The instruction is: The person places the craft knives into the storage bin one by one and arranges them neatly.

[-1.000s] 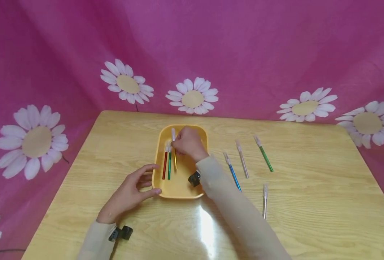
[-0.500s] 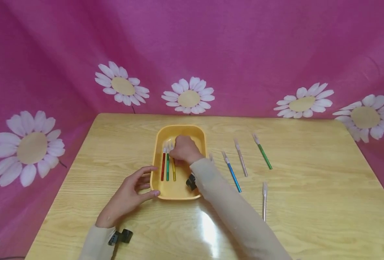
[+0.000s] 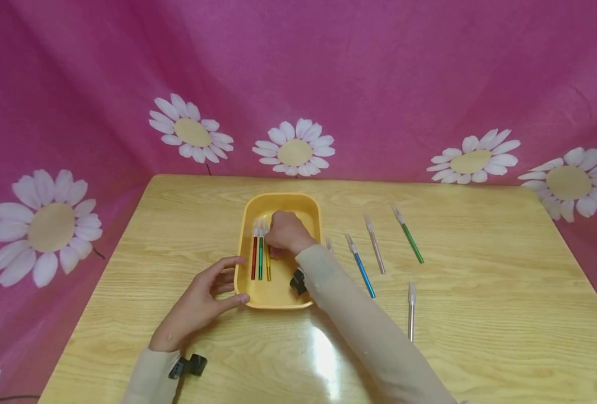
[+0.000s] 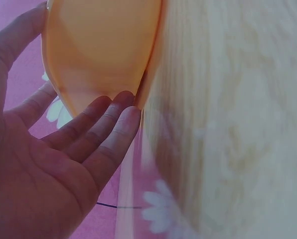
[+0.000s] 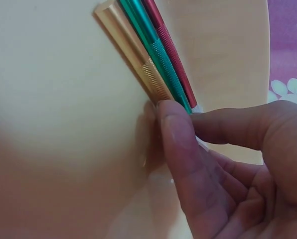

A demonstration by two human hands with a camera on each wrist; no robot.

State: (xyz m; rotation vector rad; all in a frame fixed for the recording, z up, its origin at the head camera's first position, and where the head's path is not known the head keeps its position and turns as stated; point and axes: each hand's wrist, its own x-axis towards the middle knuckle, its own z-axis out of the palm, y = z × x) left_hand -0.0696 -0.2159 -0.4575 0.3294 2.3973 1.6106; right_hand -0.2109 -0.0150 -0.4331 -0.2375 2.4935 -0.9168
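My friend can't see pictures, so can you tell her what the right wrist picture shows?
A right hand touches the end of a gold knife lying in a yellow tray. Right beside it lie a green knife and a red knife, all three side by side.

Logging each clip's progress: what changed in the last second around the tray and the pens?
The right hand came down toward the near side of the yellow tray and laid the gold pen flat beside the green pen and red pen; its fingertips still touch the gold pen. The left hand stayed against the tray's near-left corner. The four pens on the table did not move.
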